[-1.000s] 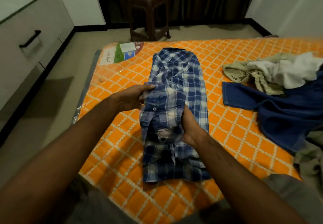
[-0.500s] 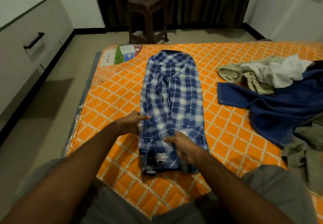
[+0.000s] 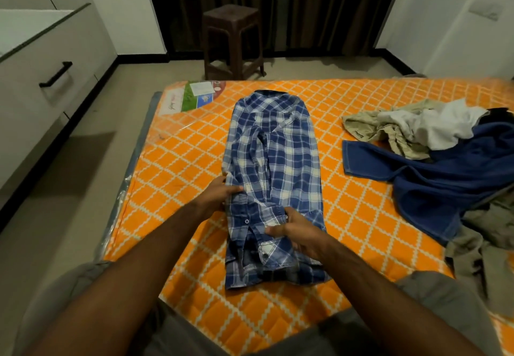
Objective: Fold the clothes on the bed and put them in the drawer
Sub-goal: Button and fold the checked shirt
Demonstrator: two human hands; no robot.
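The left hand [image 3: 215, 196] pinches the left edge of the blue checked shirt [image 3: 274, 161], with the thumb on top of the cloth and the fingers curled under it. The right hand [image 3: 299, 234] lies on the near end of the shirt, where the cloth is folded back on itself, and its fingers curl round a bunch of that fold and hold it. Both bare arms reach in from the near edge of the bed [image 3: 172, 166]. The shirt lies long and narrow on the bed, running from the near edge up toward the far edge, with its collar at the far end and its sleeves tucked in. The bed has an orange cover with white crisscross lines. A paper label [image 3: 200, 95] sits at its far left corner. Toward the right edge lies a pile of clothes [image 3: 434, 155], well apart from the shirt: tan, white and dark blue ones, all rumpled. A drawer [image 3: 41, 91] with a black handle [image 3: 55, 74] stands by the left side of the bed, and it looks closed. A brown stool [image 3: 232, 41] stands on the floor past the far edge, in front of dark curtains [image 3: 278, 0].
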